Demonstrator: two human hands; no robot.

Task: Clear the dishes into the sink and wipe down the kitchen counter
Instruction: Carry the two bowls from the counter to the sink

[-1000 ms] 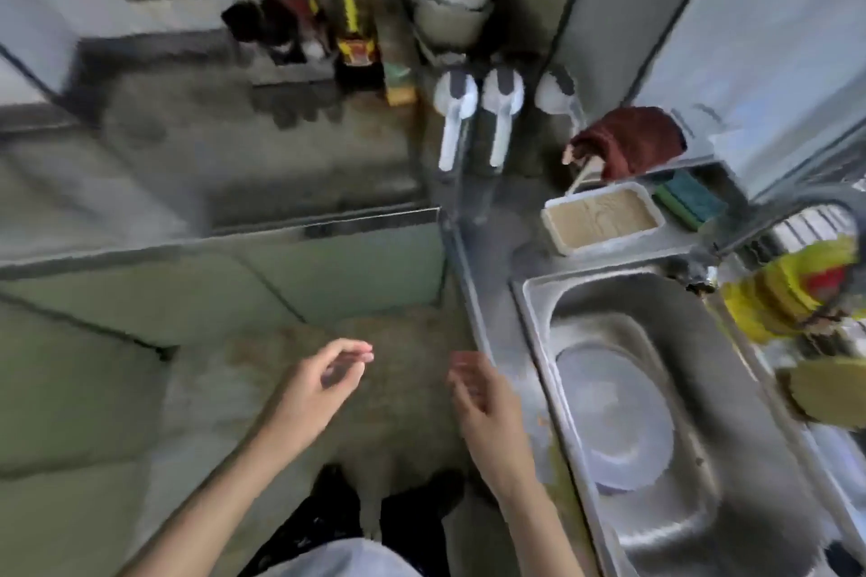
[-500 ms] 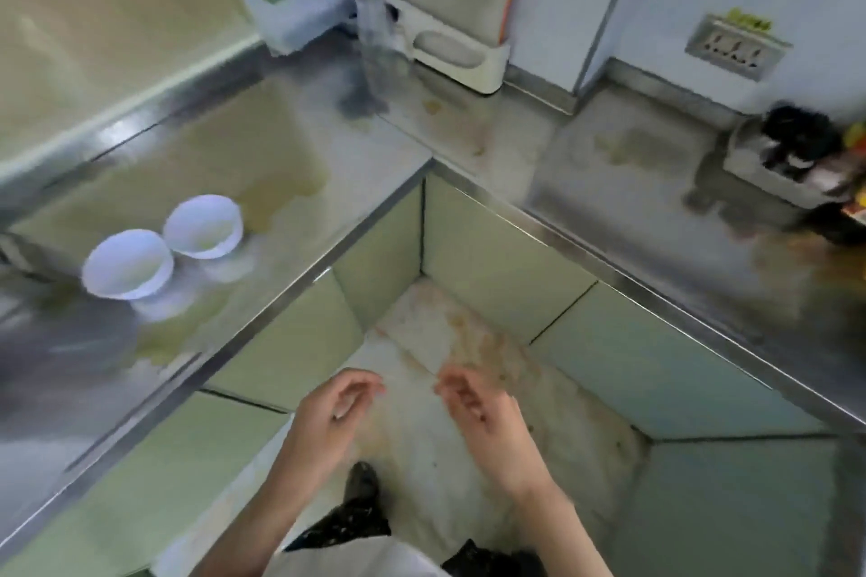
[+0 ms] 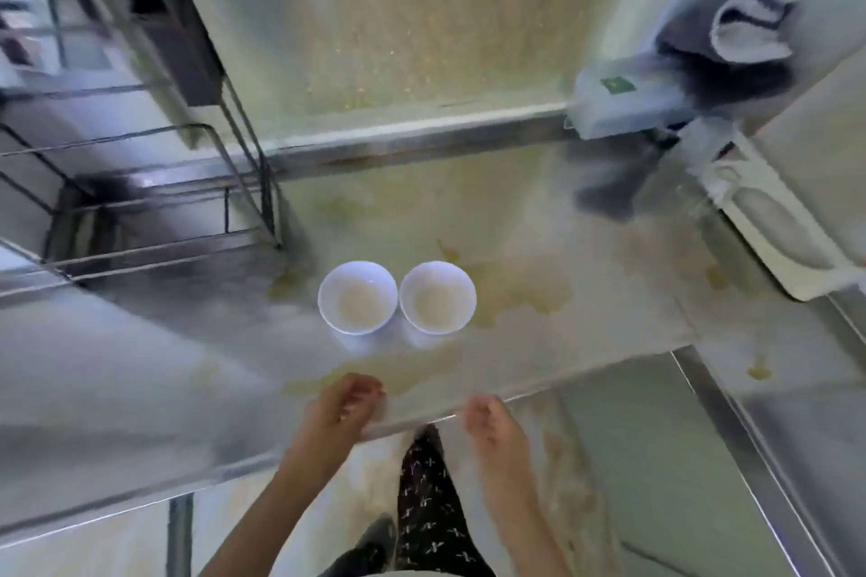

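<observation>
Two white bowls stand side by side on the steel counter (image 3: 586, 333), the left bowl (image 3: 357, 297) touching the right bowl (image 3: 437, 297). Each holds a pale residue. Yellowish stains spread over the counter around and right of them. My left hand (image 3: 339, 408) hovers over the counter's front edge just below the left bowl, fingers loosely curled and empty. My right hand (image 3: 492, 424) is at the front edge below the right bowl, fingers apart and empty. The sink is out of view.
A black wire dish rack (image 3: 154, 201) stands on the counter's left. A white box (image 3: 623, 108) and a grey cloth (image 3: 745, 38) sit at the back right, with a white appliance base (image 3: 773, 230) along the right side. Floor and my patterned trousers show below.
My view has swung left from the sink, past the counter corner, to face the two bowls. Both hands have risen from over the floor to the counter's front edge.
</observation>
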